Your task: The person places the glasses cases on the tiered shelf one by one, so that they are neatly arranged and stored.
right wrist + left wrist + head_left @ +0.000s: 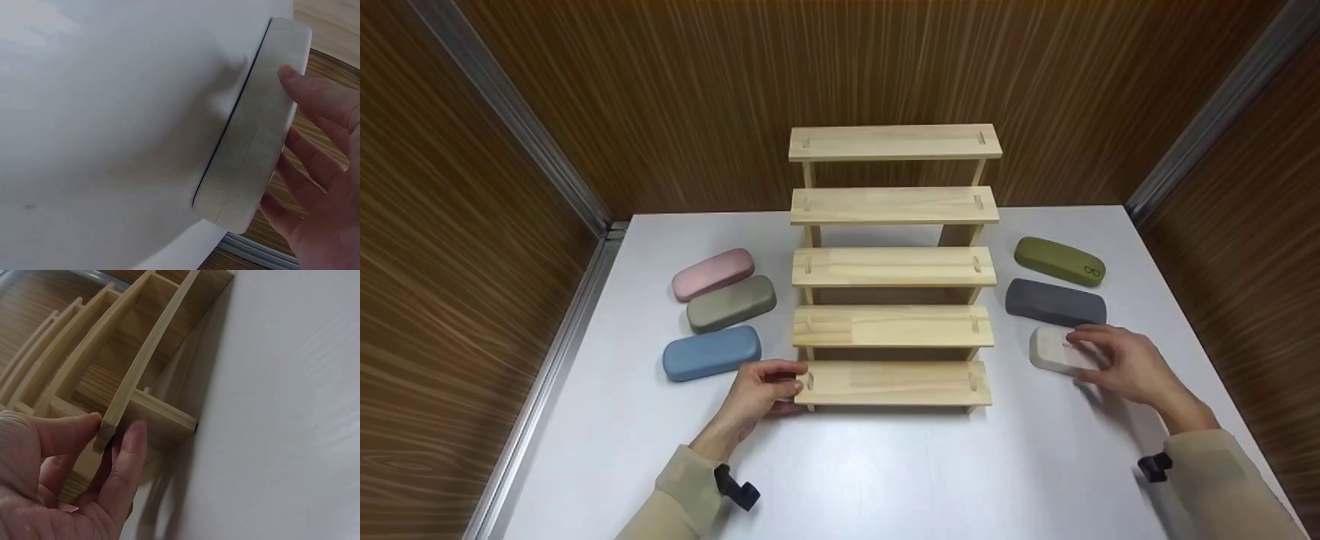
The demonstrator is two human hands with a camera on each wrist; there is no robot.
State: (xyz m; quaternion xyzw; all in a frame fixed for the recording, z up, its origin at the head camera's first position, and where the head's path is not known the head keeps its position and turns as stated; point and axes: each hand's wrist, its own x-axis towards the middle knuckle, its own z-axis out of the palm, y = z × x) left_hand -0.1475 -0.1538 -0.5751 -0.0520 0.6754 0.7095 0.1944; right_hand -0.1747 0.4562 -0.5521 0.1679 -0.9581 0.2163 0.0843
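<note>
A light wooden tiered stand (894, 326) stands in the middle of the white table. At the left end of its lowest board, my left hand (765, 386) pinches the wood; the left wrist view shows thumb and fingers on either side of the board (143, 363). My right hand (1129, 364) is at an off-white glasses case (1050, 351) lying on the table. In the right wrist view the thumb lies across the front of the case (253, 129), while the other fingertips are partly hidden behind its edge.
Beyond the off-white case lie a dark grey case (1054, 302) and an olive green case (1057, 260). Left of the stand are a pink case (712, 274), a grey-green case (731, 304) and a blue case (711, 352). Wood-grain panels (697, 97) enclose the table.
</note>
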